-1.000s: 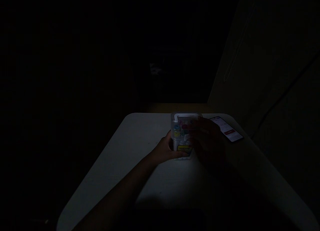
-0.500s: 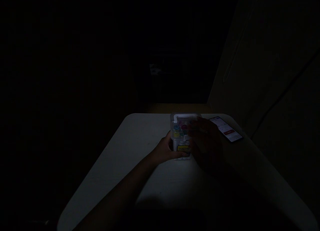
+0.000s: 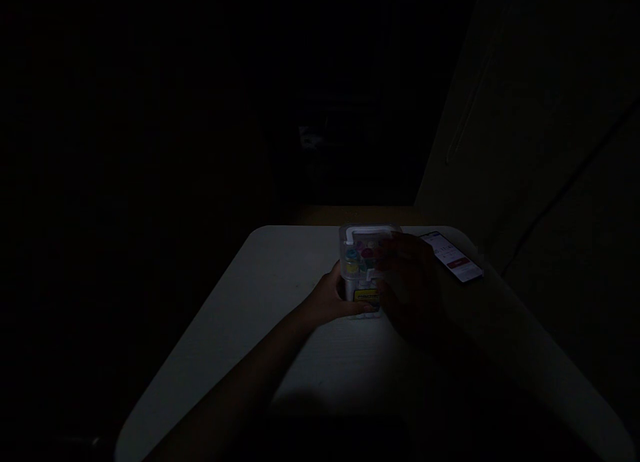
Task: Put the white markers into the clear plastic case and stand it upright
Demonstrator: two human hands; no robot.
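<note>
A clear plastic case with a white handle stands at the far side of the white table. Several bottles or markers with blue, yellow, pink and green caps show through its lid, and a yellow label is on its front. My left hand is wrapped round the case's left side, its thumb across the front below the label. In deep shadow, my right hand is at the right side, fingers bent against the lid and thumb near the front latch. It hides that side of the case, and the exact finger contact is dim.
A lit phone lies face up at the table's back right corner. The white table has rounded corners. To the right, a dark cord runs along the wall. Everything beyond the table is very dark.
The fingers of my right hand have shifted slightly at the lid and latch. My left hand keeps its hold, and the case stays in place.
</note>
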